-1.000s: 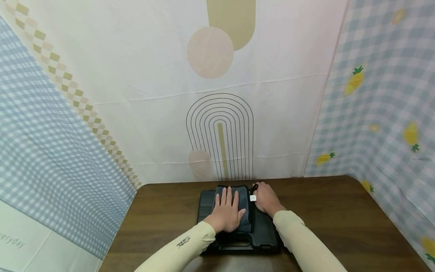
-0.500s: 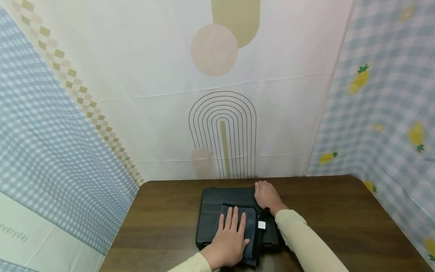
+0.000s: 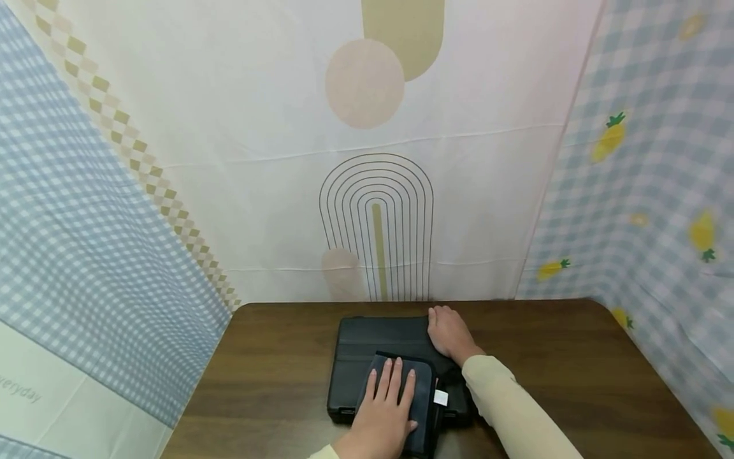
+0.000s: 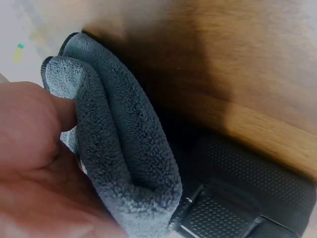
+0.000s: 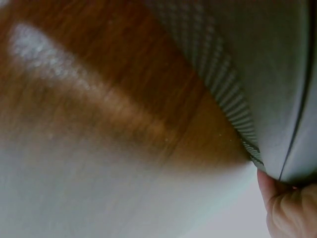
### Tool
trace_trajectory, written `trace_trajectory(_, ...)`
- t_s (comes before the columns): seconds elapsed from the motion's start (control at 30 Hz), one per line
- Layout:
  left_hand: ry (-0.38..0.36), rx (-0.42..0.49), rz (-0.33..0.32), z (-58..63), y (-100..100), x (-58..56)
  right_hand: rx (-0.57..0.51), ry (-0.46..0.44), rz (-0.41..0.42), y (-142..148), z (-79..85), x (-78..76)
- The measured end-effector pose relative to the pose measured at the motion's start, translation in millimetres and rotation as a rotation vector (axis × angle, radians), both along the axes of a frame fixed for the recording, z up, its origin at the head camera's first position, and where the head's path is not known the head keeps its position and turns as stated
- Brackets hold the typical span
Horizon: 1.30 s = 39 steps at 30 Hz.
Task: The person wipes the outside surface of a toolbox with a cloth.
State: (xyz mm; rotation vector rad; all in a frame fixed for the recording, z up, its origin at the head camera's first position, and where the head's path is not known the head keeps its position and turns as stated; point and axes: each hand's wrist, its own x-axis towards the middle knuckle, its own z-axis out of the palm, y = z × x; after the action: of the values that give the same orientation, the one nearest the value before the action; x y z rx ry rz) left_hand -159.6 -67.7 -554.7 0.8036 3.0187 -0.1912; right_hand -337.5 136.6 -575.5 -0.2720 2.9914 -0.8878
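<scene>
A black plastic carrying case (image 3: 378, 335) lies flat on the wooden table. Across its near side is a folded grey-blue cloth (image 3: 424, 398) with a dark border and a small white tag. My left hand (image 3: 381, 411) rests on the cloth with straight fingers, pressing it against the lid. In the left wrist view the terry cloth (image 4: 131, 144) shows its folds beside the thumb, overhanging the case's latch side. My right hand (image 3: 452, 333) grips the far right corner of the case, fingers bent over the edge. The right wrist view shows that hand (image 5: 292, 210) at the case's end.
The brown table (image 3: 275, 370) extends to both sides of the case. Behind it hangs a white patterned curtain (image 3: 258, 223), with a blue checked cloth (image 3: 648, 172) with pineapples on the right and another checked cloth (image 3: 115, 255) on the left.
My left hand has slid the folded cloth toward me, from the middle of the lid to its near edge. My right hand has released the cloth's corner and stays at the case's far corner.
</scene>
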Motion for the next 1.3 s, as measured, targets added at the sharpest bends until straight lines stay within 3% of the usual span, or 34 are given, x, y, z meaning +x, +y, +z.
trace_trajectory(0.13, 0.086, -0.04, -0.023, -0.8, -5, 5.2, 0.001, -0.002, 0.001, -3, 1.1, -0.4)
trace_trajectory(0.43, 0.202, -0.051, -0.061, -8.4, -29, 9.5, -0.008, -0.01, 0.016, -4, 1.7, -0.7)
trace_trajectory(0.8, 0.079, 0.083, -0.006, -3.4, -65, 7.8, -0.05, 0.024, 0.064, 5, 1.1, -2.7)
trace_trajectory(1.07, 0.181, 0.085, -0.019, -11.0, -99, 11.6, -0.052, 0.026, 0.074, 10, -2.0, -1.7)
trace_trajectory(1.3, 0.242, 0.117, 0.013, -22.6, -109, 17.8, -0.079, 0.002, 0.077, 10, -4.4, 0.0)
